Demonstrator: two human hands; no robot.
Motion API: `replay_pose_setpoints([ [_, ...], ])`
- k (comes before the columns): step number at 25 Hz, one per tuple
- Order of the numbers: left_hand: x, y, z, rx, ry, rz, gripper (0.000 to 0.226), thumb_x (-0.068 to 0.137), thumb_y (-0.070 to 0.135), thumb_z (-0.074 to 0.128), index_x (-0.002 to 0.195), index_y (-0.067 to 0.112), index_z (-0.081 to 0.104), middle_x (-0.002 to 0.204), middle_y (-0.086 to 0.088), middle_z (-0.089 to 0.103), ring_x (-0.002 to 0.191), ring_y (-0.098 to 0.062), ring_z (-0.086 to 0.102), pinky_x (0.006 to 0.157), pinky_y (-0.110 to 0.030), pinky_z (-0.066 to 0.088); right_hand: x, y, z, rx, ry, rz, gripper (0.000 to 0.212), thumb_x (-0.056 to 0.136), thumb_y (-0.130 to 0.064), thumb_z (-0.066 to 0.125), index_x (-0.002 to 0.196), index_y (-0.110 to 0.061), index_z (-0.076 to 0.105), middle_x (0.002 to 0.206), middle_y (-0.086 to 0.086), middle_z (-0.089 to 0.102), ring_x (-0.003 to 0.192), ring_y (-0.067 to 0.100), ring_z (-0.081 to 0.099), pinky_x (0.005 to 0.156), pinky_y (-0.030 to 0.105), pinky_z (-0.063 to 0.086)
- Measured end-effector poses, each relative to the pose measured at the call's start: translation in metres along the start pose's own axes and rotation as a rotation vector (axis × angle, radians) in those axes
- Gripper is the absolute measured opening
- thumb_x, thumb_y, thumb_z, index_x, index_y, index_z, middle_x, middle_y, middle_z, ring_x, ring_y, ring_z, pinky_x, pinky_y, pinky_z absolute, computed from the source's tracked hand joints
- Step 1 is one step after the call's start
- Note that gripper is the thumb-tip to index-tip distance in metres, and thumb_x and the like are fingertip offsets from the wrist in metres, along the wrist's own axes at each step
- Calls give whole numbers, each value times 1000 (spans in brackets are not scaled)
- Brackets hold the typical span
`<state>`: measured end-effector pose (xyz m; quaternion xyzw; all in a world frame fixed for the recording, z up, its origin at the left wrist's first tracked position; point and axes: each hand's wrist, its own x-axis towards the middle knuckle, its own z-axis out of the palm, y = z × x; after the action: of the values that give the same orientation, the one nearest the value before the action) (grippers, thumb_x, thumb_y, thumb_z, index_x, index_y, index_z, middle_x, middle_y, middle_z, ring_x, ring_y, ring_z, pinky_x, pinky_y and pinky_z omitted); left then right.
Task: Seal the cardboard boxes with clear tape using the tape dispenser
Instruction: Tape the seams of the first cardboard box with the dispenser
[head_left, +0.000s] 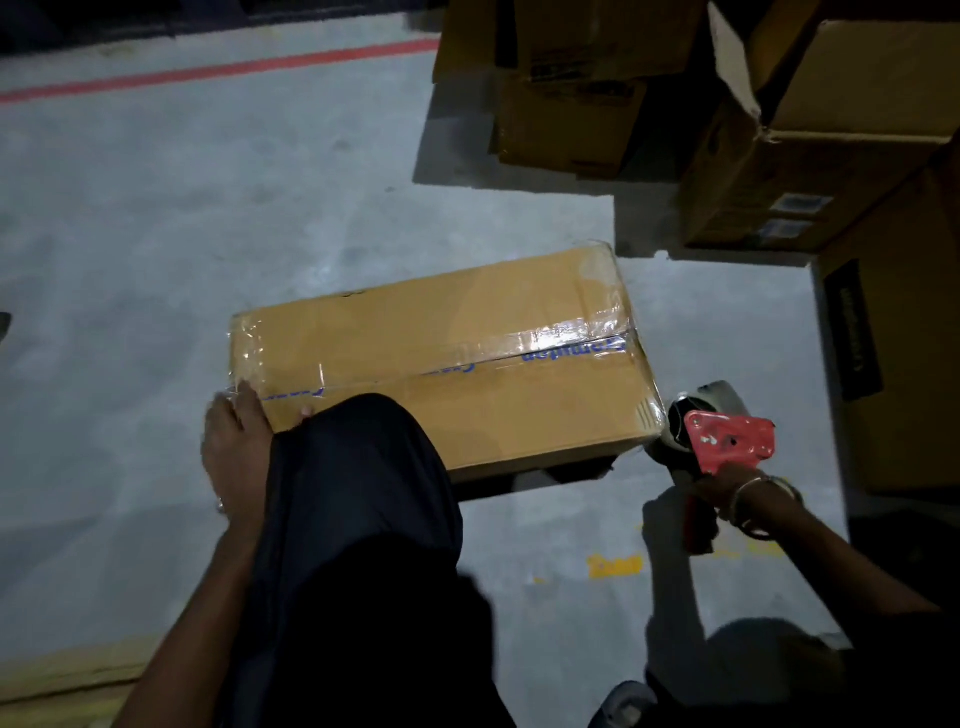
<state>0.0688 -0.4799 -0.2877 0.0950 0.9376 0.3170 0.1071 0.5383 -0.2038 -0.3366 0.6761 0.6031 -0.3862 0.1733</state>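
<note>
Two hands are at work here, one at each end of a closed cardboard box (441, 364) lying on the grey floor (156, 234). The right hand (737, 493) is clenched round the handle of a red tape dispenser (727, 441), fingers curled tight on it, with bangles at the wrist. The dispenser sits just beside the box's right near corner, its roll of clear tape (691, 415) close against the cardboard; whether the roll actually touches the corner cannot be told. The left hand (228, 447) lies flat and relaxed against the box's left end, fingers straight and pointing up toward the top edge, pressing on the taped corner rather than gripping it. A ring shows on one finger.

Shiny clear tape (561, 338) already runs along the box's centre seam and wraps over both ends, with blue lettering visible beneath it. A knee in dark trousers (363, 493) rises between the arms and hides part of the box's near face.

Farther out, more cardboard boxes (571, 88) are stacked at the top and right, one of them with an open flap. A red line (208, 73) crosses the floor at the far left.
</note>
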Motion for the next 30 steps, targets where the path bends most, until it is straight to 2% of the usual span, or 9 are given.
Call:
replay_pose_setpoints([
  [2,-5,0,-10,62,-46,-122,74,102,58,35,157,10,36,159,-23,41,144,-45,40,119,-57,31,-13,-28,-22,-40,46,-15,38,71,-44,60,83,-8,64,65,10,65,67,31,64,68,36,51],
  [5,-8,0,-20,168,-181,-164,74,95,61,65,147,16,39,141,-18,57,125,-49,56,102,-53,42,-43,-82,-39,121,297,-142,41,95,-54,54,92,-15,67,91,13,68,92,36,66,77,35,44],
  [8,5,-6,-26,73,-227,-124,82,83,75,71,135,17,44,122,-11,64,114,-44,62,88,-45,43,-52,-122,-22,272,274,-246,42,92,-57,57,100,-18,69,100,12,71,96,36,65,88,43,54],
  [11,19,-4,-32,30,-218,-112,76,88,66,69,139,14,46,132,-16,65,119,-44,61,95,-48,47,-51,-156,-19,151,325,-283,52,89,-56,59,110,-9,64,112,22,70,106,45,63,92,52,54],
  [13,37,6,-45,13,-171,-113,69,93,62,68,140,16,49,135,-16,64,122,-43,60,98,-48,48,-54,-193,-38,119,374,-326,53,94,-50,61,119,-4,62,121,27,65,112,48,60,93,49,51],
  [17,83,47,-83,-150,-72,-51,68,90,62,70,144,25,50,135,-8,65,123,-39,60,100,-47,48,-66,-268,-88,173,487,-446,60,96,-51,58,128,0,59,126,30,62,114,48,58,82,42,44],
  [20,92,74,-114,-263,-11,-44,67,88,60,75,142,29,50,133,-5,67,122,-37,61,99,-44,48,-86,-296,-101,306,500,-508,68,85,-57,53,131,-7,58,126,26,64,112,48,60,90,47,49],
  [25,113,95,-155,-255,9,-24,72,84,64,77,142,31,51,137,-6,66,124,-39,61,101,-47,48,-116,-322,-97,433,444,-481,54,93,-44,60,134,-8,59,128,23,65,111,44,62,92,47,52],
  [30,181,111,-159,-211,76,-76,72,86,62,75,145,30,49,140,-9,65,127,-41,60,103,-49,48,-81,-420,-93,433,358,-538,49,87,-45,66,124,-14,62,124,18,67,111,43,62,91,43,50],
])
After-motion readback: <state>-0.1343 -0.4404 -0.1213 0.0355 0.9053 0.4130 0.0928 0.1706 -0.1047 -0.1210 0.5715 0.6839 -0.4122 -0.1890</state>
